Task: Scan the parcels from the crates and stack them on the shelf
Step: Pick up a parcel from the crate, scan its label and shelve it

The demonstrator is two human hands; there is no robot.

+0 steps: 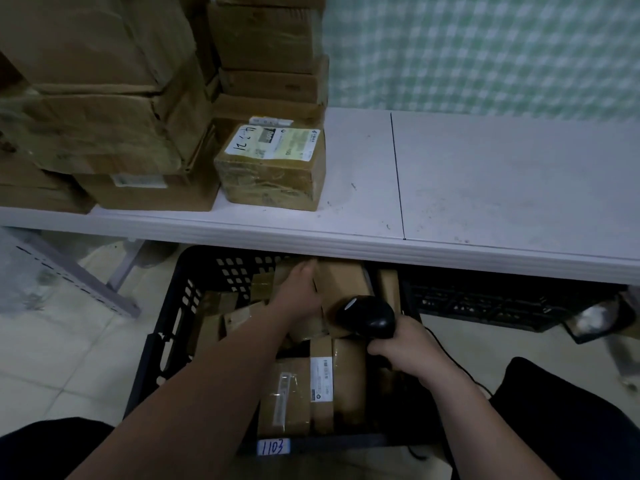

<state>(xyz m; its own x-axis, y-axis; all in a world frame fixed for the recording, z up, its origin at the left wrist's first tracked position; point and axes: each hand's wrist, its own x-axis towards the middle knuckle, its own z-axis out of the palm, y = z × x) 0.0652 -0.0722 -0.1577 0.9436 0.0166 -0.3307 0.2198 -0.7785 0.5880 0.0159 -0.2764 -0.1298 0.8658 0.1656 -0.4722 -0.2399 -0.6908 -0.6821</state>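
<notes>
A black plastic crate (180, 306) on the floor holds several brown cardboard parcels. My left hand (299, 289) reaches into its far side and grips a small cardboard parcel (341, 278) standing at the back. My right hand (403, 348) holds a black barcode scanner (369, 315), its head pointing toward that parcel. A taped parcel with a white label (298, 396) lies at the crate's near side. On the white shelf (485, 188) above sits a taped parcel with a handwritten label (273, 164).
Tall stacks of cardboard boxes (104, 109) fill the shelf's left part; its right part is bare. A second black crate (485, 303) stands under the shelf to the right. A grey shelf bracket (79, 278) slants on the tiled floor at left. The scanner's cable (453, 362) trails right.
</notes>
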